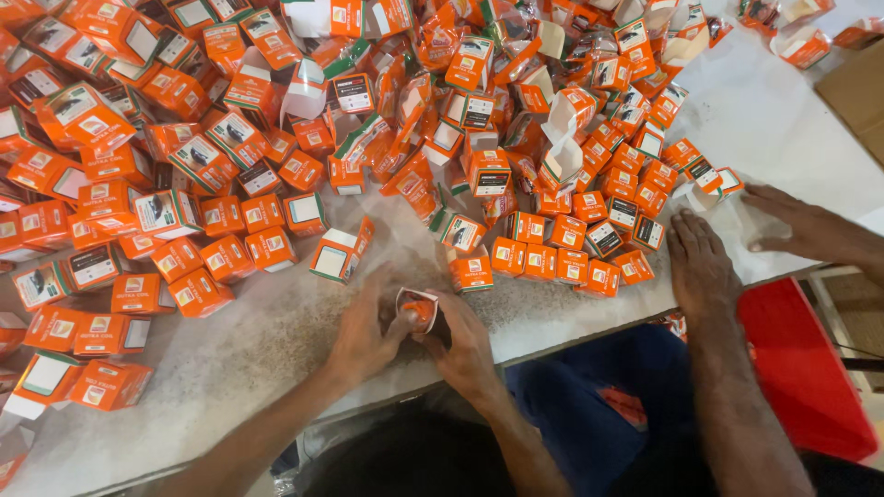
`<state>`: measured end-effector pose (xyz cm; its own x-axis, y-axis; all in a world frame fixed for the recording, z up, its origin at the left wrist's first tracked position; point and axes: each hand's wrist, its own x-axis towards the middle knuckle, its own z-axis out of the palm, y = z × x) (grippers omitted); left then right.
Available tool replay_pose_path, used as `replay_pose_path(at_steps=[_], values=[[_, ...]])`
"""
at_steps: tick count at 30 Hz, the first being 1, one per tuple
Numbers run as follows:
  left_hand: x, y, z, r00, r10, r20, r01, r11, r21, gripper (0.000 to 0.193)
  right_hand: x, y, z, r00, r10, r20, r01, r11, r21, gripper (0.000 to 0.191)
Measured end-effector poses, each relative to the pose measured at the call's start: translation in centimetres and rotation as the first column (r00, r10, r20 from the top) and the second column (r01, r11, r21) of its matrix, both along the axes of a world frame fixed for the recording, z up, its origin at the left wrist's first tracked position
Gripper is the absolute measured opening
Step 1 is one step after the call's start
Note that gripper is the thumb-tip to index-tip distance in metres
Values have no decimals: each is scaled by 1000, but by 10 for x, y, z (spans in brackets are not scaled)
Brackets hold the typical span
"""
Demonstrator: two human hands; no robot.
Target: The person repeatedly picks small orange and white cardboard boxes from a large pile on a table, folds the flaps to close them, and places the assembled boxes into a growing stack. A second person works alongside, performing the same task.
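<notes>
A small orange box point(419, 308) is gripped at the table's point(239, 359) near edge by the left hand point(364, 331) and right hand point(465, 345), fingers curled around it. Beyond, many orange boxes point(276, 138) are heaped. A co-worker's hands point(700, 262) are laid flat at the right.

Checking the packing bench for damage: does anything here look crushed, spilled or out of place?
Nothing looks spilled. The small orange boxes lie in a loose heap, many tipped with flaps open. The left hand and right hand hold one open box. Another person's bare foot rests on the table.
</notes>
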<state>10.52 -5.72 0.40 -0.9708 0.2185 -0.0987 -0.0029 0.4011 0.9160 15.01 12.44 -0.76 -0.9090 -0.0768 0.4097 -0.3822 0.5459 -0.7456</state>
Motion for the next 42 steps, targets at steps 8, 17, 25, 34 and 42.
replay_pose_path(at_steps=[8,17,25,34,42], values=[[-15,9,-14,991,-78,-108,79,997,6,22,1,-5,-18,987,-54,-154,51,999,-19,66],[-35,-27,-10,857,-483,180,361,812,459,52,0,-6,0,982,22,-185,1,992,126,51],[-54,-19,-17,809,-458,368,301,861,409,36,0,-8,2,993,2,-117,9,996,89,40],[-22,-21,-3,669,-453,-590,520,852,-64,50,6,-5,-12,999,-34,-29,36,998,52,37],[-21,-25,-3,640,-498,-585,527,839,-137,25,5,-4,-28,998,-60,35,62,997,-43,49]])
